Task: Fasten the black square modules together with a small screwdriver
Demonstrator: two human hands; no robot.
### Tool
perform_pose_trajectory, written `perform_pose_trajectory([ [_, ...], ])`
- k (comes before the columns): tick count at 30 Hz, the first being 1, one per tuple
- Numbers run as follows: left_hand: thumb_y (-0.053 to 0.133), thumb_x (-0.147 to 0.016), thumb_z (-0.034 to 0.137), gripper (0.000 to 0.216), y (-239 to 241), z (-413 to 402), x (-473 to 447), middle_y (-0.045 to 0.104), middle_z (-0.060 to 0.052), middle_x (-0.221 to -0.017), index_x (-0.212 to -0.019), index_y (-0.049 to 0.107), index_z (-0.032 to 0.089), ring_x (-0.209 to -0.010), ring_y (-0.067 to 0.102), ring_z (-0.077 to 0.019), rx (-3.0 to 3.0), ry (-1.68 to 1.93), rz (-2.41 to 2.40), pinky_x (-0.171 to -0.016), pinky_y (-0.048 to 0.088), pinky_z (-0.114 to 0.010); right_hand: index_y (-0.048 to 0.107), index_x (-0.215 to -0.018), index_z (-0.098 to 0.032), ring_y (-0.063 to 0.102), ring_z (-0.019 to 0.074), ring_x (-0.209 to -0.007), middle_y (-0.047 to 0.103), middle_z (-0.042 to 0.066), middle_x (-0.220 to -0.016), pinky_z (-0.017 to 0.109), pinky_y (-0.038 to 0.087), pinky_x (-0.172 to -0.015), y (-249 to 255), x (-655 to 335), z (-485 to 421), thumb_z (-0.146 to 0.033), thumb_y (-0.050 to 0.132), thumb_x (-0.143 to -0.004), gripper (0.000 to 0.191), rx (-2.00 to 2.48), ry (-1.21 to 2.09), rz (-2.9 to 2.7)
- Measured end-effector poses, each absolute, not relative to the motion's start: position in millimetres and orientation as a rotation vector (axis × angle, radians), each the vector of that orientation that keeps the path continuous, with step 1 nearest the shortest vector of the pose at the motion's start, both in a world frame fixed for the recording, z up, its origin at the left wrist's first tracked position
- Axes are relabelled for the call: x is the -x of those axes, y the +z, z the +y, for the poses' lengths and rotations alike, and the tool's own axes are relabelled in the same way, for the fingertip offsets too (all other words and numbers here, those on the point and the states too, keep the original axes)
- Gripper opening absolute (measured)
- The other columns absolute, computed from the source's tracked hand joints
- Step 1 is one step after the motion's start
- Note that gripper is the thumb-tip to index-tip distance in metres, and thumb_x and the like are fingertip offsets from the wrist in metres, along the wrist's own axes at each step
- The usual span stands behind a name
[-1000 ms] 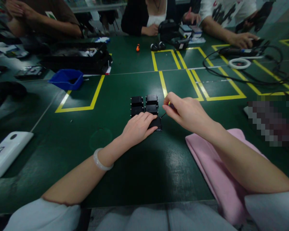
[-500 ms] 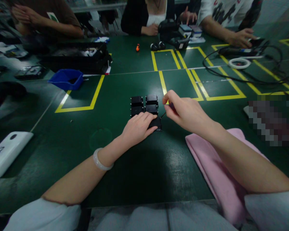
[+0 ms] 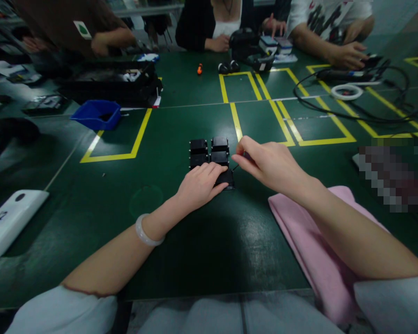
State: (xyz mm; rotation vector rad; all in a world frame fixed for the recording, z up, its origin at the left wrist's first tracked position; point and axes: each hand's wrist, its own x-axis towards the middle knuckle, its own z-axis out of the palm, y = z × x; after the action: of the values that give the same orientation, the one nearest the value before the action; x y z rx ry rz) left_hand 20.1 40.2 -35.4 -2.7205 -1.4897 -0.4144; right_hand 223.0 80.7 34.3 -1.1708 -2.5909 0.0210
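Several black box-shaped parts [image 3: 198,146] with small silver studs on their sides stand in two columns on the green table. My left hand [image 3: 200,185] lies over the near end of the group. Its thumb and fingers rest around the nearest black block [image 3: 225,176], and the palm hides part of the left column. To the right, my right hand [image 3: 264,160] is closed around a small screwdriver. The thin dark shaft of the screwdriver [image 3: 235,168] reaches the right side of that nearest block, while its handle is mostly hidden by my fingers.
A pink cloth [image 3: 299,232] lies under my right forearm. Left are a white device [image 3: 16,220], a blue scoop-shaped bin [image 3: 97,114] and a black tray [image 3: 104,88]. Yellow tape [image 3: 236,120] marks the table. Co-workers sit opposite; cables [image 3: 369,116] lie at right.
My right hand has turned slightly around the screwdriver, its fingers now lower and more forward. My left hand and the blocks stay put. A co-worker at upper left has moved their hands apart.
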Motion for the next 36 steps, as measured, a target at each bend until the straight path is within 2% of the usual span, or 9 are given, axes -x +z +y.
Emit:
perform_pose_trajectory([
  [6,0.051,-0.095,0.038,0.034,-35.1,40.2,-20.7,0.063,-0.007,-0.112,-0.122,0.050,0.017,-0.098,0.059,-0.0226,2.722,-0.409,-1.505,-0.080,0.044,-0.033,0.051,-0.110,-0.017,0.055,0.0139,-0.059,0.067,0.001,-0.077,0.025,0.023,-0.052,36.4,-222.7,79.5,-0.030,0.038,-0.094,0.024,1.183,0.076,-2.575],
  [12,0.051,-0.095,0.037,0.034,-35.0,40.3,-20.6,0.063,-0.008,-0.112,-0.122,0.051,0.017,-0.098,0.059,-0.0228,2.720,-0.410,-1.500,-0.081,0.044,-0.034,0.055,-0.103,-0.018,0.055,0.0153,-0.057,0.065,0.001,-0.070,0.026,0.021,-0.052,37.3,-221.7,79.5,-0.044,0.032,-0.097,0.034,1.217,-0.011,-2.614],
  [19,0.052,-0.094,0.037,0.034,-34.3,40.3,-21.3,0.063,-0.007,-0.112,-0.122,0.050,0.017,-0.098,0.058,-0.0223,2.726,-0.407,-1.511,-0.081,0.044,-0.033,0.051,-0.109,-0.018,0.055,0.0148,-0.060,0.066,0.001,-0.079,0.026,0.022,-0.052,38.5,-223.0,79.1,-0.029,0.037,-0.093,0.024,1.197,0.040,-2.577],
  [25,0.051,-0.095,0.040,0.036,-35.5,40.4,-20.2,0.063,-0.008,-0.111,-0.122,0.051,0.016,-0.098,0.059,-0.0232,2.714,-0.410,-1.500,-0.081,0.044,-0.034,0.054,-0.099,-0.019,0.056,0.0153,-0.062,0.066,0.002,-0.076,0.026,0.023,-0.054,40.0,-223.8,79.5,-0.040,0.037,-0.096,0.027,1.190,0.058,-2.611],
  [31,0.050,-0.095,0.038,0.034,-34.6,40.0,-20.3,0.063,-0.008,-0.113,-0.122,0.050,0.016,-0.098,0.059,-0.0226,2.728,-0.415,-1.498,-0.080,0.044,-0.033,0.051,-0.106,-0.019,0.058,0.0150,-0.065,0.067,0.001,-0.079,0.025,0.025,-0.054,42.6,-225.3,78.9,-0.028,0.039,-0.093,0.020,1.181,0.106,-2.607],
  [36,0.050,-0.095,0.038,0.034,-35.2,40.4,-20.1,0.063,-0.008,-0.112,-0.122,0.050,0.017,-0.098,0.060,-0.0228,2.719,-0.419,-1.495,-0.080,0.044,-0.033,0.052,-0.101,-0.020,0.058,0.0154,-0.064,0.066,0.002,-0.077,0.026,0.025,-0.054,43.7,-225.7,79.4,-0.035,0.041,-0.094,0.020,1.189,0.121,-2.631],
])
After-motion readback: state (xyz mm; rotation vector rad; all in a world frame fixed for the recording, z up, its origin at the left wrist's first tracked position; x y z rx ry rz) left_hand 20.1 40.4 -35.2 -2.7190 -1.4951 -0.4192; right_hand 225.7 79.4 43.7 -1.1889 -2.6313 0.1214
